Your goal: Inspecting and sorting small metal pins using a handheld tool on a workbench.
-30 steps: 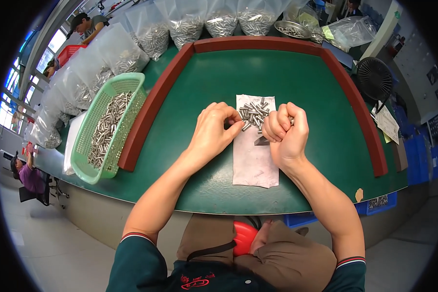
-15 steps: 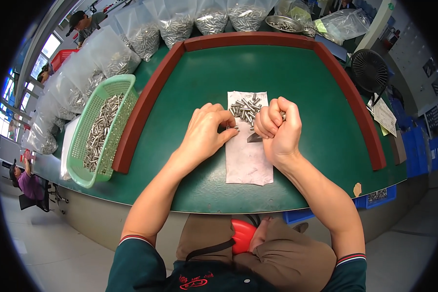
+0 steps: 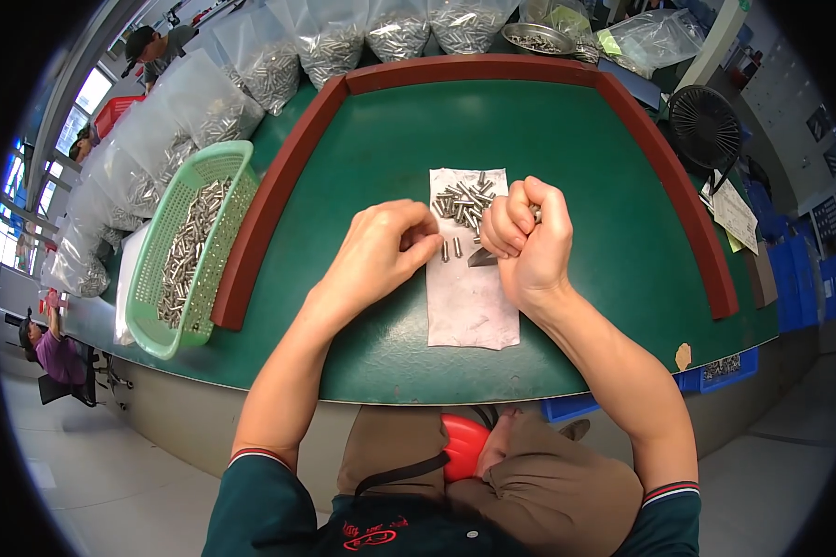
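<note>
Two loose pins (image 3: 450, 249) stand apart on the white cloth (image 3: 472, 302), just below a heap of pins (image 3: 464, 200), too many to count, at its top edge. Left hand (image 3: 381, 251) rests curled on the cloth's left side, fingertips by the two pins; whether it pinches anything, I cannot tell. Right hand (image 3: 525, 237) is clenched on a small metal piece. One green basket (image 3: 190, 251) sits outside the bench's (image 3: 567, 139) red rim (image 3: 269, 200); open green felt all round.

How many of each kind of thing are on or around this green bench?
Green basket of metal pins: 1
White cloth under a pile of pins: 1
Loose pins standing apart on the cloth: 2
Black fan: 1
Metal bowl: 1
Hands, left hand and right hand: 2
Total: 8, leaving out the clear bags, too overlapped to count.
</note>
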A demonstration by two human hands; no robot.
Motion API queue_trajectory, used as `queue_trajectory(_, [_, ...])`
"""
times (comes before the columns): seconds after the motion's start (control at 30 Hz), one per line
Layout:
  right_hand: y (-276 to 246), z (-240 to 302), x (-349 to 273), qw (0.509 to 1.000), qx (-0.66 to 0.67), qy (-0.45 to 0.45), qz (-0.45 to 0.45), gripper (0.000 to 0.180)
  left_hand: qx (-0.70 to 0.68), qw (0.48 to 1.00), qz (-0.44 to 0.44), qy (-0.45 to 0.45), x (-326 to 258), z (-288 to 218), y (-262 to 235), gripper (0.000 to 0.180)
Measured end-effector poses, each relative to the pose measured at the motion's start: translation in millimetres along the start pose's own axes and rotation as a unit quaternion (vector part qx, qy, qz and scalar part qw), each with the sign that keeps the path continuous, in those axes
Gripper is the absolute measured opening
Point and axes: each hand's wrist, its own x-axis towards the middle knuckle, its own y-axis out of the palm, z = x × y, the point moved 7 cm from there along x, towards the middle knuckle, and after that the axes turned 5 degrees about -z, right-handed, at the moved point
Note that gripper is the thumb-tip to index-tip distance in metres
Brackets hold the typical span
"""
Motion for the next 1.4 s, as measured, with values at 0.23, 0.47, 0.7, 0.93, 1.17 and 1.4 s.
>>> queue_trajectory(0.23, [5, -1, -1, 1.0, -0.012, 0.001, -0.004, 0.037, 0.079, 0.992, -0.021, -0.094, -5, 11, 14, 0.032])
queue_trajectory(0.47, [4, -1, 0, 1.0, -0.007, 0.002, -0.003, 0.037, 0.078, 0.996, -0.024, -0.02, -4, 0, 16, 0.015])
queue_trajectory(0.7, [3, -1, 0, 1.0, -0.002, -0.001, 0.007, 0.037, 0.145, 0.98, -0.018, 0.139, -8, -19, 16, 0.008])
queue_trajectory(0.93, [4, -1, 0, 1.0, -0.001, -0.001, 0.009, 0.037, 0.167, 0.975, -0.011, 0.148, -7, -17, 21, 0.009])
queue_trajectory(1.17, [5, -1, 0, 1.0, 0.001, 0.003, 0.011, 0.037, 0.185, 0.967, 0.007, 0.175, -5, -17, 23, 0.013])
queue_trajectory(1.4, [4, -1, -1, 1.0, -0.003, 0.0, 0.009, 0.037, -0.167, 0.984, -0.013, 0.06, 3, 10, 15, 0.01])
